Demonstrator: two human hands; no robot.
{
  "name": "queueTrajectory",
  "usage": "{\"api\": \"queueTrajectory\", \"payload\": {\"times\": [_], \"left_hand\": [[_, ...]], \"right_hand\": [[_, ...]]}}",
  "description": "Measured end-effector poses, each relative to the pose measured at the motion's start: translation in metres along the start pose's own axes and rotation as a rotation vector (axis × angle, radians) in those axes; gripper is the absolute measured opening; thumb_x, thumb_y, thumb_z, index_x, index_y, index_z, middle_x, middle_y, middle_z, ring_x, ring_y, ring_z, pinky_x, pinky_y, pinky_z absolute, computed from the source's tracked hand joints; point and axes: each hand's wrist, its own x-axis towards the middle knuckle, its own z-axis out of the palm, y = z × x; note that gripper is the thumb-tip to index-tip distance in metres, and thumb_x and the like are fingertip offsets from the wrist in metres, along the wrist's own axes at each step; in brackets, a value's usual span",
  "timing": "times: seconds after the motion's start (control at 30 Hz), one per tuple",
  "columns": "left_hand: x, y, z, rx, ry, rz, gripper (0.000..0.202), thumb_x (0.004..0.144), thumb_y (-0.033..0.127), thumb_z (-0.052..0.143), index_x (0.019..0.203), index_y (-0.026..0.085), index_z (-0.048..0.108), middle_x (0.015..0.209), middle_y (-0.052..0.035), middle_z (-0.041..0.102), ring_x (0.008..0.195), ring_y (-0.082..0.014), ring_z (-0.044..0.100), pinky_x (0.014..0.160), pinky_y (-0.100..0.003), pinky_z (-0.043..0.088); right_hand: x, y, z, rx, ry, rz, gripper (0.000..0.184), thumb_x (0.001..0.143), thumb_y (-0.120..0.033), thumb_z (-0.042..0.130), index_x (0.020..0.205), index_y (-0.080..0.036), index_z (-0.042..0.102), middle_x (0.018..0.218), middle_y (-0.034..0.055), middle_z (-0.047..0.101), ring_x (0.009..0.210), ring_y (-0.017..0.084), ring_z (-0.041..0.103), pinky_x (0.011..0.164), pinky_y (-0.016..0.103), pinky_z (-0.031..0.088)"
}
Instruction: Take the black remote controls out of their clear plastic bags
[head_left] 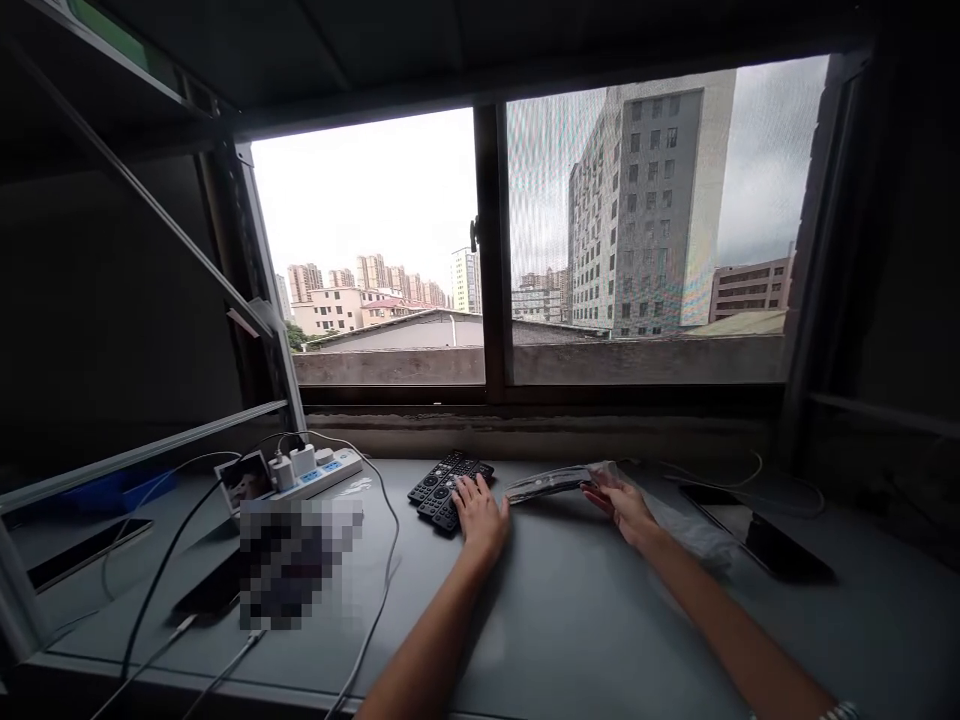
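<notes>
"Where's the light from?"
"The window (492,250) — its left pane (367,220) glares white."
"And the tabletop (562,620)?"
"Dim — moiré ripples the right pane (652,230), a pixelated patch (296,565) shows, edges seem too dark to read."

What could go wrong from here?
1. The black, button-covered plastic remotes under the left hand might slide if pushed sideways.
2. The long dark item in clear plastic could slip: the right hand holds only one end.
3. The thin white cable lying loose near the left forearm could snag.
</notes>
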Motion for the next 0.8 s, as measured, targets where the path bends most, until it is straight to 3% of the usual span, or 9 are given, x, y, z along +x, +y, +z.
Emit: {"api": "queueTrajectory", "payload": {"times": [0.1, 0.2, 0.3, 0.4, 0.53, 0.67, 0.8], "left_hand": [[0.002, -0.002, -0.008, 0.061, -0.123, -0.08, 0.057, 0.089, 0.034, 0.037, 0.136, 0.002, 0.035, 0.139, -0.0248, 0.035, 0.132, -0.0374, 0.026, 0.105, -0.052, 0.023], [0.005, -0.005, -0.017, 0.073, -0.19, -0.065, 0.052, 0.088, 0.021, 0.036, 0.138, 0.006, 0.032, 0.139, -0.022, 0.036, 0.131, -0.0334, 0.029, 0.103, -0.048, 0.026], [0.008, -0.01, -0.024, 0.068, -0.162, -0.058, 0.052, 0.083, 0.011, 0.039, 0.135, 0.009, 0.036, 0.134, -0.0209, 0.042, 0.125, -0.0299, 0.037, 0.099, -0.043, 0.033], [0.012, -0.016, -0.027, 0.039, -0.124, -0.099, 0.043, 0.081, 0.013, 0.044, 0.124, 0.008, 0.046, 0.126, -0.021, 0.047, 0.119, -0.03, 0.041, 0.094, -0.041, 0.036], [0.014, -0.021, -0.028, -0.039, -0.127, -0.163, 0.041, 0.08, 0.01, 0.046, 0.12, 0.009, 0.048, 0.12, -0.0197, 0.048, 0.116, -0.0307, 0.041, 0.092, -0.044, 0.036], [0.015, -0.02, -0.03, -0.112, -0.06, -0.172, 0.052, 0.079, 0.008, 0.046, 0.13, 0.01, 0.039, 0.118, -0.0179, 0.048, 0.113, -0.0302, 0.041, 0.09, -0.044, 0.035], [0.013, -0.011, -0.034, -0.259, 0.003, -0.022, 0.053, 0.082, 0.016, 0.048, 0.134, 0.015, 0.035, 0.119, -0.0145, 0.047, 0.114, -0.0279, 0.04, 0.093, -0.041, 0.033]], "right_hand": [[-0.004, 0.001, 0.004, -0.025, 0.0, 0.033, 0.036, 0.076, 0.006, 0.044, 0.102, -0.018, 0.051, 0.091, 0.0028, 0.063, 0.073, 0.012, 0.066, 0.065, 0.017, 0.057], [-0.007, 0.001, 0.006, -0.063, -0.046, 0.048, 0.036, 0.077, 0.004, 0.044, 0.106, -0.018, 0.05, 0.105, 0.005, 0.059, 0.083, 0.012, 0.064, 0.07, 0.017, 0.057], [-0.01, 0.002, 0.008, -0.105, -0.113, 0.064, 0.031, 0.076, -0.001, 0.053, 0.1, -0.019, 0.055, 0.11, 0.0035, 0.057, 0.093, 0.014, 0.062, 0.074, 0.019, 0.056], [-0.01, 0.006, 0.009, -0.144, -0.172, 0.089, 0.025, 0.071, -0.008, 0.062, 0.093, -0.019, 0.058, 0.109, 0.0046, 0.058, 0.102, 0.017, 0.058, 0.08, 0.023, 0.056], [-0.007, 0.011, 0.01, -0.167, -0.238, 0.083, 0.039, 0.065, -0.018, 0.07, 0.102, -0.02, 0.057, 0.119, 0.0073, 0.054, 0.108, 0.02, 0.055, 0.085, 0.026, 0.053], [0.001, 0.013, 0.008, -0.401, -0.137, -0.085, 0.055, 0.064, -0.025, 0.068, 0.117, -0.022, 0.052, 0.129, 0.0104, 0.047, 0.101, 0.021, 0.059, 0.077, 0.029, 0.055], [0.011, 0.002, -0.008, -0.893, 0.017, -0.363, 0.041, 0.07, -0.027, 0.054, 0.109, -0.02, 0.061, 0.117, 0.0102, 0.057, 0.081, 0.02, 0.064, 0.062, 0.029, 0.054]]}}
